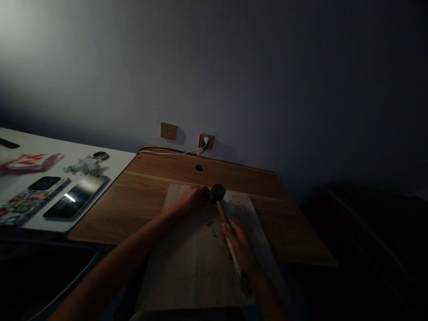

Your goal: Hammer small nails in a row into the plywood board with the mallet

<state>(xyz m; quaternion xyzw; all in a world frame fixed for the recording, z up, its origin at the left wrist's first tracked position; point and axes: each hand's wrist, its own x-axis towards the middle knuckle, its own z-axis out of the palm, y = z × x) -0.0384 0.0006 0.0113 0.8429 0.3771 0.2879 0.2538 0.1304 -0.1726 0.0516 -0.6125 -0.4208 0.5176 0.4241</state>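
Pale wood makes the board [187,274]; over it is the hammer [234,257], its handle wrapped by the right hand [243,249]. Apart from that, the left hand [194,199] is at the board's far half, close by the hammer's head; whether it pinches anything, I cannot tell. A glancing blow in this dimness could catch it. Loose nails [213,232] clutter mid-board; phones [76,198] lie left of the board.

Head-worn view; faces forward, down over both hands [240,244].
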